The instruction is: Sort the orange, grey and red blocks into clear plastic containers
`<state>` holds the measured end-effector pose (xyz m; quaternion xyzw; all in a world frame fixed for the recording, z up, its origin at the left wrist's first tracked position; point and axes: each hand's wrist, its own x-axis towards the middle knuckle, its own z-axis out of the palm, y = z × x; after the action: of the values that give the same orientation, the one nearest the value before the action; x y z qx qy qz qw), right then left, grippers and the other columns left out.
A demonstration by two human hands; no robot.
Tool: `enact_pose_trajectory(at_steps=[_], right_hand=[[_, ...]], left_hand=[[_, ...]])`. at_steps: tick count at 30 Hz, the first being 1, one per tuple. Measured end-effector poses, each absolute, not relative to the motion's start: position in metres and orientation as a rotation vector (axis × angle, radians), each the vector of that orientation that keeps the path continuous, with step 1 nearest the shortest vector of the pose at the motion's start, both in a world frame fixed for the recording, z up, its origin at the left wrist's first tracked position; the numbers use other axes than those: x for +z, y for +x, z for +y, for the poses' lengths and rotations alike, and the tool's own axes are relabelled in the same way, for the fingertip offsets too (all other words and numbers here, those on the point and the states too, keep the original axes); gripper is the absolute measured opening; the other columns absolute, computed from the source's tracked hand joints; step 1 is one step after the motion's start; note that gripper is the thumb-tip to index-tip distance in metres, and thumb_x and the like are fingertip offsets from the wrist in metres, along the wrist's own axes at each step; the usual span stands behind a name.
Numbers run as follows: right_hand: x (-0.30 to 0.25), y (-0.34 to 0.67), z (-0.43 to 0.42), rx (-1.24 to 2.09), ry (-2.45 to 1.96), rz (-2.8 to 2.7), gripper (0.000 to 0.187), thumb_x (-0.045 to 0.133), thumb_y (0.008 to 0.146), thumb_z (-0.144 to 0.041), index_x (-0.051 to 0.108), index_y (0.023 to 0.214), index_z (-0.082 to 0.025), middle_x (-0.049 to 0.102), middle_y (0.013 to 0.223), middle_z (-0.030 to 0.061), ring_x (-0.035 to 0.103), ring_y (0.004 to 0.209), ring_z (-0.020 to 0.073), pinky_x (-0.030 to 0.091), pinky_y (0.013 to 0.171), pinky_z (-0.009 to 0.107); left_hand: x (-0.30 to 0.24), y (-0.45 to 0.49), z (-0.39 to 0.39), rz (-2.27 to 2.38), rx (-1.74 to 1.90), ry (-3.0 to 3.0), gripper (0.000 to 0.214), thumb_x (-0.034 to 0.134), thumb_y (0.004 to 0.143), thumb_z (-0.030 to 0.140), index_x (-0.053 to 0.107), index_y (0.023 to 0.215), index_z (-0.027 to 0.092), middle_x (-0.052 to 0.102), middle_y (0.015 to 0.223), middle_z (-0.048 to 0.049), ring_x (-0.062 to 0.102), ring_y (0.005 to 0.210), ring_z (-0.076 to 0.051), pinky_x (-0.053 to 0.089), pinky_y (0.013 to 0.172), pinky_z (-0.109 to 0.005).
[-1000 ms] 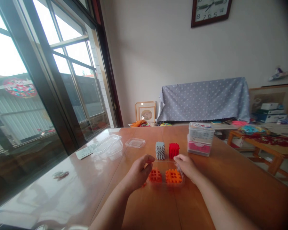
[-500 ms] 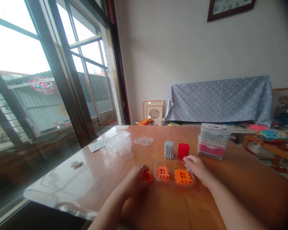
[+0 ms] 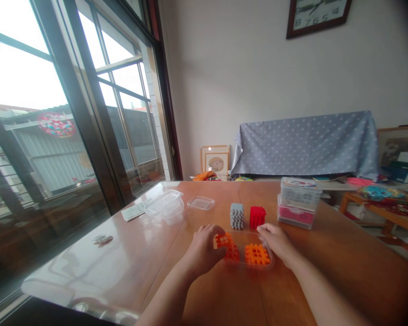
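My left hand (image 3: 207, 248) is at the left side of a clear plastic container (image 3: 242, 268), with fingers closed on an orange waffle block (image 3: 221, 240). Part of that block hides behind my fingers. Just beside it, an orange-red waffle block (image 3: 232, 252) sits in the container's left half. A brighter orange waffle block (image 3: 257, 254) lies in the right half. My right hand (image 3: 276, 239) pinches the container's rim at the upper right corner. Behind the container stand a stack of grey waffle blocks (image 3: 237, 216) and a stack of red ones (image 3: 257, 218).
Two stacked clear boxes (image 3: 298, 203), the lower with pink contents, stand at the right. A flat clear lid (image 3: 201, 203), clear plastic containers (image 3: 165, 207) and a paper sheet (image 3: 133, 211) are at the back left. A small object (image 3: 103, 240) lies on the left of the wooden table (image 3: 227, 299).
My left hand has lifted the orange block from the table left of the container and brought it right, over the container's left side. My right hand stays on the rim.
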<state>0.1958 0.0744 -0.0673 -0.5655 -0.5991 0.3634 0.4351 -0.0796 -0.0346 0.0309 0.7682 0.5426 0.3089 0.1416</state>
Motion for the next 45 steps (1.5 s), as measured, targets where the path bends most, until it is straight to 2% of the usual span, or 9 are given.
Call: enact_pose_trajectory(at_steps=[10,18,20,22,25,29,31,34,45], right_hand=[[-0.065,0.196,0.073,0.895,-1.397,-1.503,0.037,0.055,0.084,-0.054,0.067,0.077,-0.02,0.065,0.065,-0.0005,0.06,0.063,0.0187,0.041,0.057,0.027],[-0.062,0.194,0.071,0.875,-1.407,-1.483,0.037,0.056,0.081,-0.054,0.07,0.082,-0.02,0.067,0.063,0.0003,0.059,0.061,0.0189,0.042,0.057,0.028],[-0.061,0.194,0.07,0.844,-1.394,-1.489,0.037,0.055,0.082,-0.054,0.07,0.082,-0.02,0.067,0.063,0.0007,0.059,0.061,0.0189,0.042,0.057,0.028],[-0.061,0.194,0.07,0.808,-1.397,-1.493,0.037,0.054,0.083,-0.054,0.07,0.081,-0.021,0.067,0.063,0.0009,0.058,0.06,0.0187,0.041,0.056,0.027],[-0.062,0.193,0.071,0.745,-1.423,-1.493,0.039,0.053,0.084,-0.055,0.069,0.077,-0.021,0.064,0.061,0.0006,0.056,0.059,0.0184,0.039,0.055,0.027],[-0.064,0.193,0.074,0.658,-1.429,-1.53,0.042,0.051,0.087,-0.057,0.067,0.074,-0.02,0.059,0.057,-0.001,0.055,0.061,0.0185,0.036,0.055,0.026],[-0.065,0.193,0.074,0.643,-1.437,-1.546,0.043,0.05,0.088,-0.057,0.067,0.074,-0.02,0.058,0.058,-0.0016,0.055,0.062,0.0184,0.035,0.056,0.027],[-0.064,0.194,0.074,0.64,-1.441,-1.56,0.043,0.05,0.089,-0.057,0.068,0.076,-0.02,0.06,0.061,-0.0016,0.056,0.065,0.0187,0.034,0.058,0.027],[-0.063,0.193,0.073,0.71,-1.437,-1.546,0.042,0.051,0.089,-0.057,0.067,0.078,-0.02,0.057,0.06,-0.0034,0.053,0.063,0.017,0.032,0.057,0.027]], left_hand=[[0.019,-0.069,-0.033,1.578,0.872,2.207,0.041,0.071,0.073,0.018,0.066,0.113,0.027,0.07,0.118,-0.0035,0.057,0.114,-0.029,0.045,0.1,-0.045],[0.003,-0.082,-0.035,1.557,1.079,2.048,0.026,0.057,0.085,0.015,0.063,0.109,0.022,0.068,0.111,-0.0066,0.063,0.105,-0.022,0.05,0.094,-0.037],[-0.002,-0.086,-0.038,1.522,1.066,2.008,0.025,0.059,0.089,0.021,0.062,0.114,0.022,0.067,0.115,-0.0077,0.063,0.108,-0.022,0.051,0.095,-0.036],[-0.005,-0.089,-0.041,1.426,1.031,2.031,0.039,0.067,0.089,0.034,0.059,0.126,0.023,0.063,0.128,-0.0094,0.06,0.12,-0.025,0.049,0.102,-0.038],[-0.007,-0.092,-0.042,1.294,0.988,2.141,0.071,0.08,0.079,0.053,0.053,0.139,0.025,0.048,0.15,-0.0123,0.044,0.141,-0.03,0.038,0.118,-0.044],[0.0,-0.09,-0.042,1.353,0.906,2.282,0.085,0.08,0.068,0.071,0.057,0.137,0.026,0.042,0.156,-0.0159,0.033,0.148,-0.039,0.031,0.12,-0.058],[0.008,-0.087,-0.042,1.396,0.834,2.353,0.084,0.077,0.066,0.076,0.062,0.132,0.027,0.043,0.157,-0.0154,0.027,0.15,-0.044,0.027,0.119,-0.066],[0.018,-0.083,-0.045,1.4,0.729,2.435,0.073,0.073,0.069,0.079,0.069,0.124,0.031,0.044,0.158,-0.0107,0.02,0.152,-0.046,0.025,0.117,-0.07],[0.019,-0.088,-0.048,1.354,0.716,2.404,0.045,0.071,0.082,0.066,0.073,0.114,0.035,0.062,0.143,-0.0017,0.028,0.15,-0.041,0.019,0.12,-0.066]])
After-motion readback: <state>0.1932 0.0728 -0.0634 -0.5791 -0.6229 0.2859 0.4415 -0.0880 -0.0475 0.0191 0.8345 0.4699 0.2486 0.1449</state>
